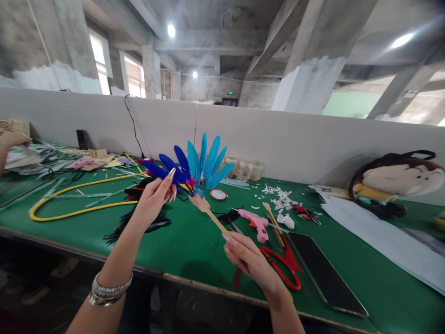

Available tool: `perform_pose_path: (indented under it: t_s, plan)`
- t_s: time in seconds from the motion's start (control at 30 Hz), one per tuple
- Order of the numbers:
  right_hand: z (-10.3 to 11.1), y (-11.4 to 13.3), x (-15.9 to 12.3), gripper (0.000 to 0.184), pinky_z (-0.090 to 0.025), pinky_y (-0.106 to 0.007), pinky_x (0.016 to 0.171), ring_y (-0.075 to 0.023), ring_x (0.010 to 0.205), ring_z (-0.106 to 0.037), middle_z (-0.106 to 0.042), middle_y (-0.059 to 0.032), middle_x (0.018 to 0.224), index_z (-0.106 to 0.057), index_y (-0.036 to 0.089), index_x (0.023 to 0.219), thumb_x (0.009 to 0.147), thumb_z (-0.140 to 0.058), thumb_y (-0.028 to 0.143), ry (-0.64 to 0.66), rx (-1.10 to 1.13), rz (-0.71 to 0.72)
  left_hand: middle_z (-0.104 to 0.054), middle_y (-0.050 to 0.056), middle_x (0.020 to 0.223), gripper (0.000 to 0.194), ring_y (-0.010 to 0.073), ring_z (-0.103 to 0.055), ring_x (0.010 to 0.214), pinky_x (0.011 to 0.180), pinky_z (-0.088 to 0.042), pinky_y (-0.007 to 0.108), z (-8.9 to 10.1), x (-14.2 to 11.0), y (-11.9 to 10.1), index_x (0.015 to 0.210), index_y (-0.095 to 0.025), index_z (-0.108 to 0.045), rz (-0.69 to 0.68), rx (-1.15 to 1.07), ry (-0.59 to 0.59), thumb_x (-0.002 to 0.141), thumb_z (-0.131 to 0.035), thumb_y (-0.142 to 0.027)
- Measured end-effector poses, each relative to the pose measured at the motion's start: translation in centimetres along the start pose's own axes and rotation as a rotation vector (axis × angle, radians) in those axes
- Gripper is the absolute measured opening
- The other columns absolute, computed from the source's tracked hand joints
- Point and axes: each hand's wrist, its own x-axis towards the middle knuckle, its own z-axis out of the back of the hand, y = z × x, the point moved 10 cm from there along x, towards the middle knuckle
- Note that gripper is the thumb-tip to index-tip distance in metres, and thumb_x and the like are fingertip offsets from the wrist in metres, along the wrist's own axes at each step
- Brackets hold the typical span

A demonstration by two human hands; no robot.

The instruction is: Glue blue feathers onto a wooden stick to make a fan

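A fan of bright blue feathers [198, 169] with a few darker blue ones sits on a flat wooden stick [215, 221], held up above the green table [194, 253]. My left hand [151, 204] pinches the fan at its feathered base, and a silver bracelet circles that wrist. My right hand [245, 260] grips the lower end of the stick between fingers and thumb. The stick's tip is hidden by those fingers.
A pink hot glue gun [255, 223], red-handled scissors [281, 265] and a black tablet [327, 273] lie right of my right hand. Black feathers [139, 222] and yellow tubing [83, 204] lie left. Another person's hand [12, 139] reaches in at the far left.
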Motion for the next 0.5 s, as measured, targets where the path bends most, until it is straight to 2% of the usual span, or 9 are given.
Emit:
perform_pose_path:
  t_s: [0.13, 0.2, 0.3, 0.37, 0.5]
  plan:
    - [-0.1, 0.0, 0.0, 0.036, -0.009, -0.025, 0.039, -0.003, 0.04, -0.019, -0.024, 0.0092, 0.045, -0.038, 0.018, 0.064, 0.079, -0.047, 0.049, 0.019, -0.009, 0.007, -0.043, -0.003, 0.042, 0.046, 0.0046, -0.033, 0.038, 0.036, -0.021, 0.018, -1.0, -0.3, 0.3, 0.047, -0.015, -0.047, 0.039, 0.055, 0.111, 0.074, -0.049, -0.052]
    - [-0.3, 0.0, -0.1, 0.038, -0.009, -0.025, 0.039, -0.003, 0.04, -0.019, -0.024, 0.009, 0.045, -0.036, 0.018, 0.062, 0.079, -0.047, 0.049, 0.041, -0.011, -0.005, -0.037, -0.004, 0.04, 0.043, 0.0042, -0.029, 0.037, 0.035, -0.019, 0.019, -1.7, -0.4, 0.4, 0.047, -0.014, -0.049, 0.033, 0.106, 0.193, 0.073, -0.051, -0.049]
    - [-0.3, 0.1, -0.1, 0.039, -0.009, -0.025, 0.039, -0.0032, 0.041, -0.019, -0.024, 0.0087, 0.045, -0.037, 0.018, 0.061, 0.076, -0.049, 0.051, 0.038, 0.008, -0.021, -0.037, -0.005, 0.042, 0.037, 0.004, -0.026, 0.038, 0.035, -0.016, 0.019, -2.4, -0.6, 0.6, 0.055, -0.013, -0.056, 0.037, 0.114, 0.272, 0.072, -0.055, -0.046]
    - [-0.2, 0.1, 0.0, 0.038, -0.008, -0.025, 0.039, -0.0033, 0.041, -0.019, -0.023, 0.0089, 0.046, -0.039, 0.018, 0.063, 0.075, -0.051, 0.052, 0.022, 0.027, -0.029, -0.037, -0.005, 0.044, 0.035, 0.0044, -0.027, 0.039, 0.035, -0.015, 0.019, -2.7, -0.8, 0.7, 0.061, -0.013, -0.059, 0.047, 0.093, 0.295, 0.071, -0.056, -0.046]
    - [-0.5, 0.1, -0.1, 0.038, -0.008, -0.025, 0.038, -0.0033, 0.04, -0.018, -0.024, 0.0092, 0.045, -0.038, 0.018, 0.062, 0.075, -0.051, 0.051, 0.051, 0.02, -0.035, -0.034, -0.005, 0.043, 0.036, 0.0047, -0.026, 0.04, 0.036, -0.015, 0.019, -2.8, -0.9, 1.0, 0.06, -0.012, -0.061, 0.064, 0.064, 0.282, 0.071, -0.056, -0.046]
